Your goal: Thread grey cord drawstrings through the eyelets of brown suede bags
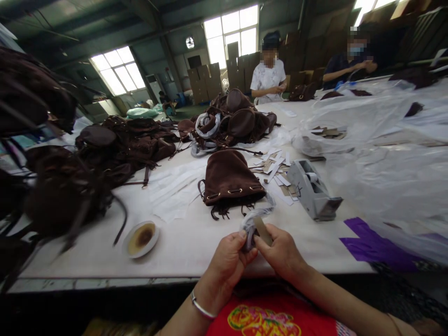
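Observation:
Close to the table's front edge, my left hand (226, 261) is closed on a bag strap wrapped in clear plastic (249, 223). My right hand (283, 252) pinches a small grey-brown cardboard strip (262, 229) against the wrapped strap; the fingertips meet there and partly hide both. Just beyond lies a dark brown drawstring bag (229, 175), its eyeleted opening and tasselled cord ends toward me. To its right stands a grey tape dispenser (310, 191), with loose white and brown card strips (276, 168) scattered beside it.
Piles of brown bags (241, 119) cover the far middle and left. A white dish (143, 239) with brown residue sits front left. Clear plastic sheeting (392, 177) and purple material (371, 240) lie right. Across the table are two people, one in a white shirt (268, 77).

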Demonstrator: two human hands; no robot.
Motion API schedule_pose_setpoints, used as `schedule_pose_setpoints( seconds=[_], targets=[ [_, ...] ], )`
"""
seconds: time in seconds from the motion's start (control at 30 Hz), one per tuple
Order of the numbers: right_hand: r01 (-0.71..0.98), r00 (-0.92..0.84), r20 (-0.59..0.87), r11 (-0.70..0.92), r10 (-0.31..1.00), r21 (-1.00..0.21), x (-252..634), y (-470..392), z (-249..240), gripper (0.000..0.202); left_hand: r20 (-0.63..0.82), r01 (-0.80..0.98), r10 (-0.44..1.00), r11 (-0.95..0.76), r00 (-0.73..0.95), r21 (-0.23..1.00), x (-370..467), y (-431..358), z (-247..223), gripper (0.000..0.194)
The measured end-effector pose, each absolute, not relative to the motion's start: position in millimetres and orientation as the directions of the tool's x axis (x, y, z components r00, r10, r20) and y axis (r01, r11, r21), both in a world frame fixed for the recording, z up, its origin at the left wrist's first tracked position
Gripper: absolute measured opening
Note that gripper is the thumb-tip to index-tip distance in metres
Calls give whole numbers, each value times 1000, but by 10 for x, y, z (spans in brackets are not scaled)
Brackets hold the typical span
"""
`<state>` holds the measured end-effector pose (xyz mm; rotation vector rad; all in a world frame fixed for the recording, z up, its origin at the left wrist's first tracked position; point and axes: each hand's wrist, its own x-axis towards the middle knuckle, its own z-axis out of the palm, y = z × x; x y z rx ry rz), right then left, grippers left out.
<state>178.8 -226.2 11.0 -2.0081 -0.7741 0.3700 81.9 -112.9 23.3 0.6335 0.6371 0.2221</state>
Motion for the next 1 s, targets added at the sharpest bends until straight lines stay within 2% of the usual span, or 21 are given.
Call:
schedule_pose_setpoints(
  seconds=[0.37,0.73,0.87,1.0],
  targets=[
    [238,747,-49,-336,663,-911,1783,-2260,93,17,-493,5,382,787,782,617,810,-1175,221,24],
    [129,776,-121,-344,619,-930,1851,-2261,-7,18,-548,-29,397,827,736,561,823,-1148,162,7],
    [32,719,-209,-332,663,-943,1837,-2316,-26,24,-527,-38,418,809,740,587,818,-1123,165,7],
    [136,670,-99,-254,735,-958,1830,-2438,30,30,-489,-39,430,780,759,625,815,-1083,221,13]
  ],
)
